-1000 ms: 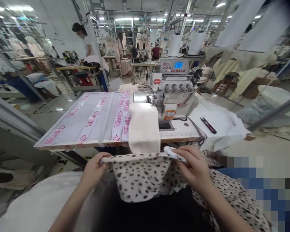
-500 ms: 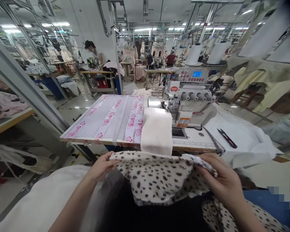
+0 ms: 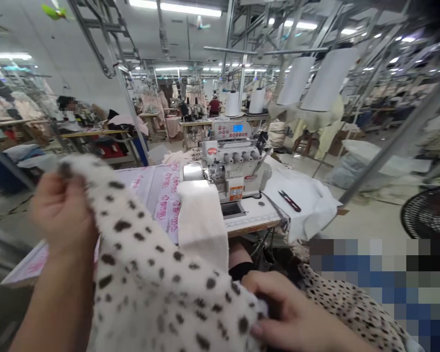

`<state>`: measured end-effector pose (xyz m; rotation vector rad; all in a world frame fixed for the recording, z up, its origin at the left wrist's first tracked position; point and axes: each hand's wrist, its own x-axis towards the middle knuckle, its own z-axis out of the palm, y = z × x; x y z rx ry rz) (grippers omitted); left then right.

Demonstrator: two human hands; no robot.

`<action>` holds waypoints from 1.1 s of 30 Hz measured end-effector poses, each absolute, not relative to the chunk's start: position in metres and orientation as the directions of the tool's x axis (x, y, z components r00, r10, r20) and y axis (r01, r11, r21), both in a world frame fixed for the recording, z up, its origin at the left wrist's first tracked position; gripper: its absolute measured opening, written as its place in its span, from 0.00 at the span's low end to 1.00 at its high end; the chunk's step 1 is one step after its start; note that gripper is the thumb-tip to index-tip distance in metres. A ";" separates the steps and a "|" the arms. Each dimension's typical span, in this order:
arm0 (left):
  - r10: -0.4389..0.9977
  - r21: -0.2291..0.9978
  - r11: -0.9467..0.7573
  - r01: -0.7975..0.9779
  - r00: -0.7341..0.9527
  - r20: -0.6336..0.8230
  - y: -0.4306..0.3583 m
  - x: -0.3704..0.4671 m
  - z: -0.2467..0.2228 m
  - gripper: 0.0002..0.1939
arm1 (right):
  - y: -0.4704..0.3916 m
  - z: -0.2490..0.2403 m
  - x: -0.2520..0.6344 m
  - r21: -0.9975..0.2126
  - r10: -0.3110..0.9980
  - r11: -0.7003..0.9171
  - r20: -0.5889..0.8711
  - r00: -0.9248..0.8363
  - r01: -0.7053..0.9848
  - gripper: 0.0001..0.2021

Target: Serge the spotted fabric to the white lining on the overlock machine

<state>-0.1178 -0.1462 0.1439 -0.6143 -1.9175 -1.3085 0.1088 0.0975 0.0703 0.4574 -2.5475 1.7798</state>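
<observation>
Left hand (image 3: pixel 60 215) raised, grip pinching spotted fabric (image 3: pixel 157 278); right hand (image 3: pixel 289 318) clutching lower edge.

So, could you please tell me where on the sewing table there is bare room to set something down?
The taped grey board left of the white overlock sewing machine lies bare beyond the spotted fleece fabric. A cream fleece strip covers the front edge; black thread snips lie on the white cloth to the right.

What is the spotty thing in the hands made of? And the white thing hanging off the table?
The spotted cloth looks like soft, fuzzy fleece or fake fur: its surface is napped. The white piece seems similar plush fabric, matte and thick, though blur leaves it unsure.
</observation>
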 end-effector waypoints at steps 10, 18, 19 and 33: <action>0.637 0.494 0.388 0.778 -0.614 0.467 0.003 -0.185 0.086 0.14 | 0.115 -0.059 0.056 -0.890 0.028 0.454 -0.035 -0.999 0.043 0.13; 0.573 0.610 0.410 0.678 -0.712 0.406 -0.003 -0.175 0.097 0.17 | 0.135 -0.006 -0.018 -0.980 0.222 0.154 0.157 -0.962 -0.124 0.14; 0.568 0.620 0.414 0.667 -0.721 0.396 -0.001 -0.175 0.098 0.18 | 0.131 -0.006 -0.024 -0.992 0.173 0.089 0.106 -0.979 -0.092 0.13; 0.559 0.585 0.557 0.590 -0.787 0.261 0.006 -0.193 0.091 0.12 | 0.135 -0.011 -0.033 -0.853 0.036 0.423 0.351 -0.936 -0.304 0.10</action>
